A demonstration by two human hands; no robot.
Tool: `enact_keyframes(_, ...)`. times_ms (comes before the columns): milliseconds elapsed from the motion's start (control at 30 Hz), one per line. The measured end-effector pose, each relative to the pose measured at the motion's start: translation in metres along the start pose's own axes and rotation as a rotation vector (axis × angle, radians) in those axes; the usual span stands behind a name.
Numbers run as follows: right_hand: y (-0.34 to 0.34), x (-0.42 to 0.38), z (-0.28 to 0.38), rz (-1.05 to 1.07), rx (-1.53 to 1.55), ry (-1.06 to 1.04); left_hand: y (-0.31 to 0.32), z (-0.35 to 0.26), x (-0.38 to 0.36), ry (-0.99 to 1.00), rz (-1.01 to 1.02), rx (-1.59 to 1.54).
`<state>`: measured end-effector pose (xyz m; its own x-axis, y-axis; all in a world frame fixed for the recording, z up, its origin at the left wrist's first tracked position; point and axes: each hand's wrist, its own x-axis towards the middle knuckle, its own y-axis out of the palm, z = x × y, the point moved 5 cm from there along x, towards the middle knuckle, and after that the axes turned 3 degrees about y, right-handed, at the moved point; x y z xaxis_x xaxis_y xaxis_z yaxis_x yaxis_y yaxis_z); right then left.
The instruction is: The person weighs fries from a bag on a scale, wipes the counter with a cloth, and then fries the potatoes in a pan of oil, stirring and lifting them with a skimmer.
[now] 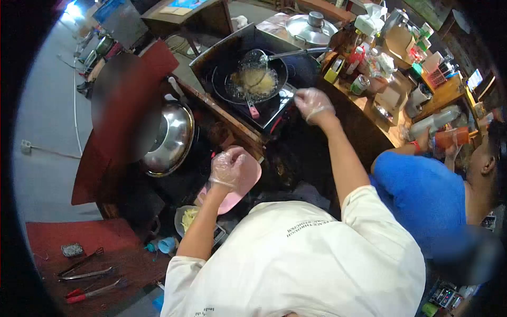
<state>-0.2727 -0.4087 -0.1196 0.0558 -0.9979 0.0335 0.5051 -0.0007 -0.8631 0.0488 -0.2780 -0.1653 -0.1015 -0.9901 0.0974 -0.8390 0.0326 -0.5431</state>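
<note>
See pink tray (pixel 246 178) under gloved left hand (pixel 228 168), nearer than frying pan (pixel 221 82). Looks light, stiff, likely slick; best taken by rim. Can't tell if gripping: left fingers curled in, likewise on right hand (pixel 316 104), by right edge of stove (pixel 266 116).

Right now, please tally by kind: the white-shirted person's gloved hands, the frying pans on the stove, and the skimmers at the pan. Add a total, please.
Gloved hands, left hand and right hand: 2
Frying pan: 1
Skimmer: 1
Total: 4
</note>
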Motion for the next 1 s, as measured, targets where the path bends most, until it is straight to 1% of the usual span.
enact_keyframes(67, -0.030, 0.040, -0.010, -0.111, -0.123, -0.031, -0.003, -0.028, 0.021, 0.197, -0.094, 0.135)
enact_keyframes(100, -0.039, 0.062, -0.022, -0.106, -0.178, 0.011, -0.003, -0.047, 0.031, 0.303, -0.094, 0.304)
enact_keyframes(133, -0.046, 0.083, -0.034, -0.098, -0.233, 0.049, 0.002, -0.052, 0.043, 0.299, -0.108, 0.307)
enact_keyframes(167, -0.052, 0.103, -0.042, -0.082, -0.380, 0.074, 0.012, -0.058, 0.053, 0.321, -0.078, 0.367)
enact_keyframes(200, -0.061, 0.115, -0.046, -0.120, -0.424, 0.108, 0.022, -0.065, 0.061, 0.339, -0.048, 0.428)
enact_keyframes(233, -0.066, 0.127, -0.051, -0.070, -0.444, 0.151, 0.031, -0.072, 0.069, 0.328, -0.067, 0.433)
enact_keyframes(267, -0.072, 0.140, -0.057, -0.023, -0.464, 0.194, 0.043, -0.079, 0.078, 0.294, -0.042, 0.592)
enact_keyframes(300, -0.071, 0.155, -0.068, -0.094, -0.536, 0.118, 0.055, -0.084, 0.089, 0.256, -0.014, 0.751)
enact_keyframes(333, -0.066, 0.170, -0.082, -0.096, -0.533, 0.099, 0.065, -0.087, 0.100, 0.214, 0.019, 0.908)
enact_keyframes(400, -0.056, 0.197, -0.102, -0.059, -0.688, -0.010, 0.086, -0.073, 0.122, 0.154, 0.019, 0.963)
enact_keyframes(467, -0.057, 0.213, -0.112, -0.047, -0.685, -0.010, 0.101, -0.055, 0.143, 0.011, 0.080, 1.057)
enact_keyframes(500, -0.063, 0.214, -0.109, 0.032, -0.706, 0.004, 0.103, -0.054, 0.151, -0.036, 0.126, 1.106)
enact_keyframes(533, -0.065, 0.218, -0.109, 0.111, -0.727, 0.020, 0.103, -0.055, 0.160, -0.043, 0.124, 1.111)
enact_keyframes(567, -0.063, 0.229, -0.111, 0.112, -0.803, -0.016, 0.100, -0.053, 0.167, -0.118, 0.164, 1.088)
enact_keyframes(600, -0.062, 0.235, -0.115, 0.115, -0.801, -0.021, 0.100, -0.050, 0.171, -0.191, 0.205, 1.064)
enact_keyframes(667, -0.063, 0.244, -0.117, 0.129, -0.797, -0.059, 0.097, -0.040, 0.178, -0.191, 0.178, 1.038)
enact_keyframes(733, -0.062, 0.247, -0.119, 0.143, -0.809, -0.076, 0.093, -0.013, 0.186, -0.355, 0.055, 0.819)
enact_keyframes(767, -0.074, 0.232, -0.097, 0.170, -0.864, -0.097, 0.075, -0.040, 0.184, -0.419, 0.052, 0.743)
enact_keyframes(800, -0.079, 0.224, -0.082, 0.196, -0.919, -0.120, 0.068, -0.043, 0.188, -0.422, 0.053, 0.743)
enact_keyframes(833, -0.073, 0.225, -0.082, 0.303, -0.957, -0.089, 0.061, -0.040, 0.192, -0.473, 0.061, 0.738)
enact_keyframes(867, -0.072, 0.218, -0.071, 0.306, -0.959, -0.090, 0.053, -0.038, 0.197, -0.524, 0.069, 0.731)
enact_keyframes(900, -0.075, 0.203, -0.052, 0.301, -0.941, -0.109, 0.046, -0.039, 0.201, -0.596, 0.101, 0.655)
enact_keyframes(933, -0.079, 0.191, -0.035, 0.296, -0.923, -0.126, 0.039, -0.041, 0.205, -0.596, 0.102, 0.652)
enact_keyframes(967, -0.081, 0.182, -0.023, 0.393, -0.931, -0.174, 0.031, -0.041, 0.206, -0.627, 0.047, 0.630)
enact_keyframes(1000, -0.084, 0.175, -0.013, 0.392, -0.935, -0.173, 0.022, -0.040, 0.208, -0.657, -0.008, 0.607)
